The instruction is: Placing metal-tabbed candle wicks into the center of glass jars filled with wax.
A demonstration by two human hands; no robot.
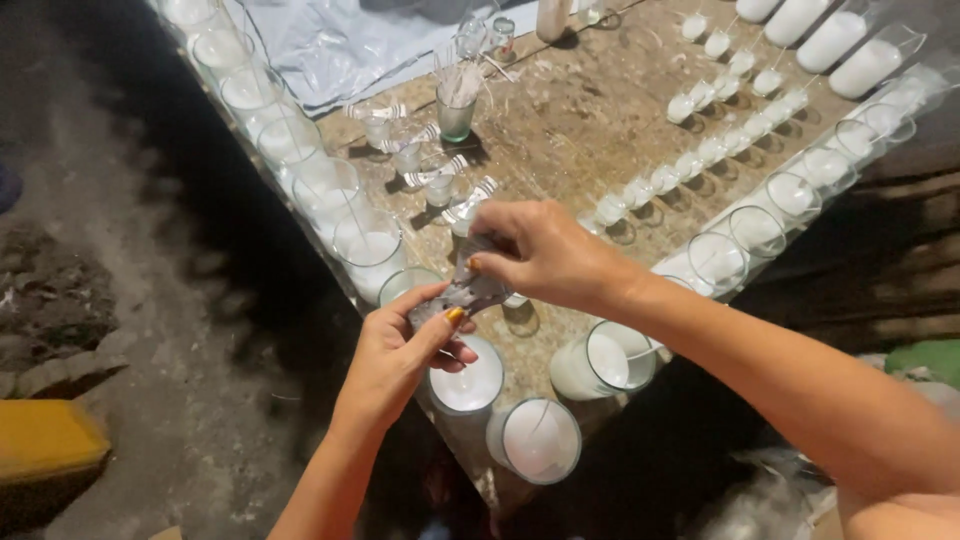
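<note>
My left hand (405, 345) and my right hand (540, 250) both pinch a small silvery metal wick holder (468, 288) above the near corner of a worn wooden table (570, 130). Directly under the hands stand glass candles filled with white wax (468, 378), one (535, 440) at the very corner and another (605, 360) to its right. A thin wick rises out of several of the glasses.
Rows of wax-filled glasses (290, 140) line the table's left and right edges (790, 190). Small glass cups (440, 185) with metal holders and a line of tiny white candles (690, 160) sit mid-table. A grey sheet (340, 40) lies at the back. A yellow block (45, 440) lies on the dirt floor.
</note>
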